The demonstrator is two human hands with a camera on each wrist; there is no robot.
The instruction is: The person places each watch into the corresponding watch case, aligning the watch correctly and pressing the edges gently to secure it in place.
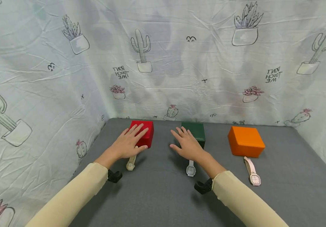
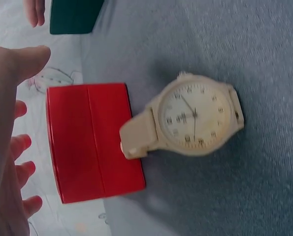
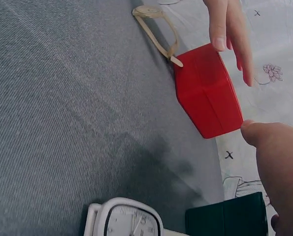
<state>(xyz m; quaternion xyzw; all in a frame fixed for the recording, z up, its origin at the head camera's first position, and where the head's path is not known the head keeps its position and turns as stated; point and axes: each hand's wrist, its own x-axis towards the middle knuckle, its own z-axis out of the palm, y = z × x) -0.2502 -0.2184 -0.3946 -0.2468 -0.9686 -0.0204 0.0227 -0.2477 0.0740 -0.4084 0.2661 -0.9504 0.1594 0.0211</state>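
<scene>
My left hand (image 1: 128, 143), fingers spread, hovers in front of and over a red box (image 1: 150, 134). Below it a cream wristwatch (image 2: 195, 115) lies with its strap end by the box. The right hand (image 1: 189, 145) is held above the table near a dark green box (image 1: 195, 129), fingers straight and apart. Just this side of that box lies a white wristwatch (image 1: 191, 170) with a squarish face; the hand hides part of its strap. Neither hand holds anything.
To the right an orange box (image 1: 246, 142) stands on the grey table (image 1: 163, 195), with a pink-strapped watch (image 1: 252, 171) in front of it. A white cloth (image 1: 168, 47) printed with cacti hangs behind and along the sides.
</scene>
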